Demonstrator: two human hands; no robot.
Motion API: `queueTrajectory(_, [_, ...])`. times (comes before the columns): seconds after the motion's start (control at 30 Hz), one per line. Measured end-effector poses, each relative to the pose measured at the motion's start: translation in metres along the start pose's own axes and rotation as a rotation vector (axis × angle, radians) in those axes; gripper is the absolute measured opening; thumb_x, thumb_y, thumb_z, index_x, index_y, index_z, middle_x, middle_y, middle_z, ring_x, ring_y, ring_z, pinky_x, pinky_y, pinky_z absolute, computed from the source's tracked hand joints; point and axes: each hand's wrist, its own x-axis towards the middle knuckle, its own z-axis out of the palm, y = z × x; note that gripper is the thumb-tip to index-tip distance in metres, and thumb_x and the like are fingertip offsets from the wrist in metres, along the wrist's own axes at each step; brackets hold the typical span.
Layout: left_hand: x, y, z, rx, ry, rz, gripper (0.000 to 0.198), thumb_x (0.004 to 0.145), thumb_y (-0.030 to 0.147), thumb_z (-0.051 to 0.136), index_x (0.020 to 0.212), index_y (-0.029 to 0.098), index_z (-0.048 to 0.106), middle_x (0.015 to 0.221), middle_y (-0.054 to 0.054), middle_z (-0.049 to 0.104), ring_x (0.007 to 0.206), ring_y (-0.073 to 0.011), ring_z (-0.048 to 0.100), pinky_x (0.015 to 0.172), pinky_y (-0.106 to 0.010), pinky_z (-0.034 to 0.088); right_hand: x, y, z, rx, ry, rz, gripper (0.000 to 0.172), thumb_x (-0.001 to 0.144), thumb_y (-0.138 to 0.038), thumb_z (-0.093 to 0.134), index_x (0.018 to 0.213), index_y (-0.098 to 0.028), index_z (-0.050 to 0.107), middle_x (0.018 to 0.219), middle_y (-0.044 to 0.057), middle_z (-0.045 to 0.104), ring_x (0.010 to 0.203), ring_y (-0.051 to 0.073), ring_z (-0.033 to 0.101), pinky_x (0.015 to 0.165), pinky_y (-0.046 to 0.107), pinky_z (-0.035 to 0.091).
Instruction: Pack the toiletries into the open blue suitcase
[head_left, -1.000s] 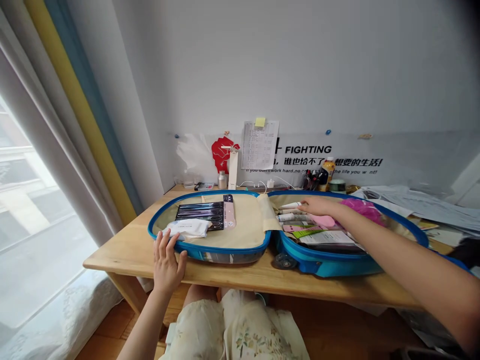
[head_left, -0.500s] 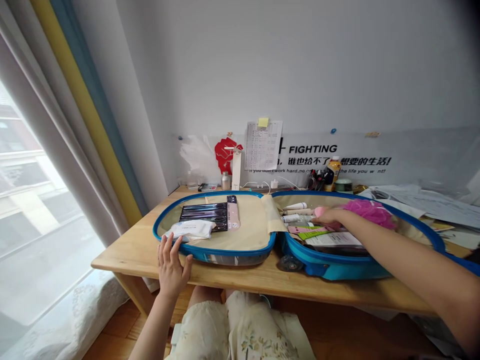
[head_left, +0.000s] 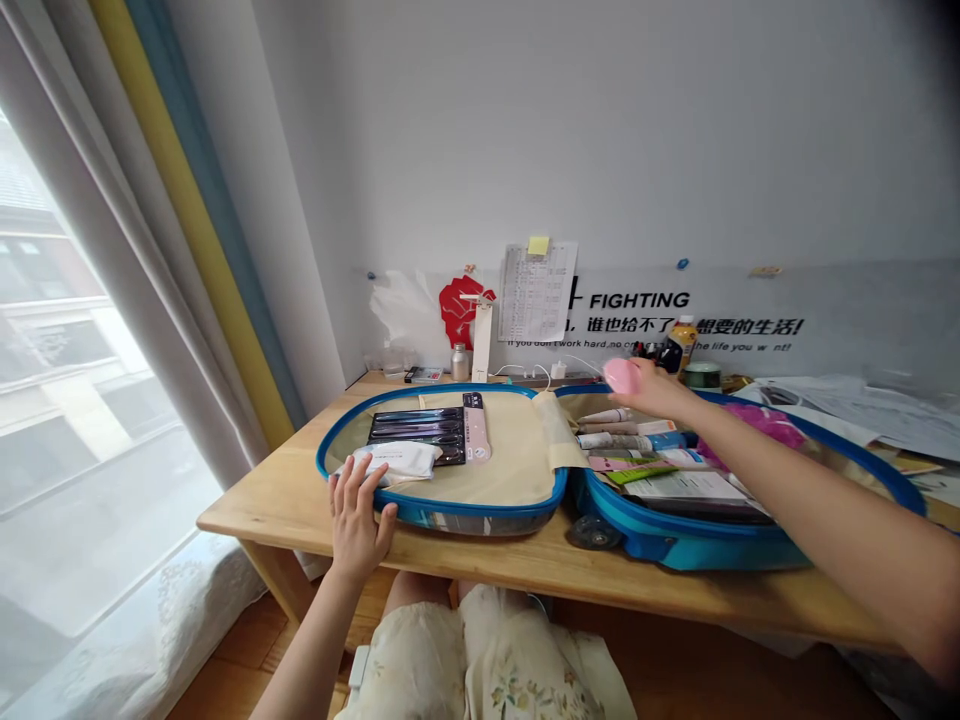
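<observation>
A blue suitcase (head_left: 442,503) lies unfolded on the wooden table. My left hand (head_left: 360,515) rests on the near rim of its left half, fingers apart. Just beyond those fingers is a white soft pack (head_left: 397,460), and behind it a flat dark package (head_left: 420,425) with a pink card end. Over the back rim of the right half, my right hand (head_left: 660,388) grips a smooth, rounded pink object (head_left: 622,377) whose kind I cannot make out. Below that arm, the right half holds several tubes (head_left: 604,440), a green packet (head_left: 641,470) and a pink mesh bath puff (head_left: 757,430).
Along the wall stand a small metallic bottle (head_left: 460,362), a yellow-labelled drink bottle (head_left: 684,340) and a green-lidded jar (head_left: 703,376). Papers (head_left: 847,400) cover the back right. A suitcase wheel (head_left: 595,533) sits near the table's front edge. Curtains (head_left: 187,220) hang at the left.
My right hand has risen out of the suitcase's right half with the pink object, uncovering the tubes. My left hand stays at the rim. The view has shifted slightly.
</observation>
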Motion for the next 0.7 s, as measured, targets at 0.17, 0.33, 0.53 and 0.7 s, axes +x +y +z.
queueTrajectory(0.17, [-0.001, 0.001, -0.001, 0.007, 0.011, 0.007, 0.046, 0.097, 0.043, 0.035, 0.133, 0.018, 0.05, 0.141, -0.016, 0.05, 0.145, -0.0297, 0.028, 0.119, -0.05, 0.015, -0.005, -0.111, 0.006, 0.052, -0.178, -0.326, 0.086, 0.069, -0.052, 0.07, 0.141, -0.021, 0.034, 0.138, 0.016, 0.053, 0.116, 0.031, 0.059, 0.091, 0.039, 0.049])
queueTrajectory(0.33, [0.0, 0.0, -0.001, 0.012, 0.019, 0.031, 0.044, 0.097, 0.042, 0.036, 0.132, 0.018, 0.05, 0.14, -0.015, 0.051, 0.144, -0.0287, 0.028, 0.119, -0.049, 0.015, -0.007, -0.213, 0.044, 0.037, -0.295, -0.57, 0.079, 0.063, -0.042, 0.077, 0.132, -0.02, 0.045, 0.134, 0.015, 0.054, 0.124, 0.031, 0.054, 0.1, 0.039, 0.046])
queueTrajectory(0.53, [0.001, 0.0, -0.001, 0.019, 0.022, 0.04, 0.044, 0.097, 0.042, 0.036, 0.131, 0.019, 0.051, 0.138, -0.015, 0.053, 0.144, -0.0284, 0.029, 0.119, -0.049, 0.016, -0.005, -0.263, 0.084, 0.005, -0.348, -0.672, 0.069, 0.058, -0.04, 0.083, 0.118, -0.021, 0.057, 0.132, 0.015, 0.056, 0.125, 0.035, 0.051, 0.102, 0.049, 0.043])
queueTrajectory(0.7, [0.0, -0.001, -0.001, 0.019, 0.021, 0.038, 0.044, 0.096, 0.041, 0.037, 0.131, 0.019, 0.052, 0.138, -0.015, 0.053, 0.144, -0.0284, 0.03, 0.119, -0.048, 0.016, -0.001, -0.256, 0.073, 0.035, -0.353, -0.708, 0.055, 0.065, -0.051, 0.078, 0.111, -0.025, 0.064, 0.132, 0.009, 0.057, 0.125, 0.029, 0.052, 0.103, 0.041, 0.043])
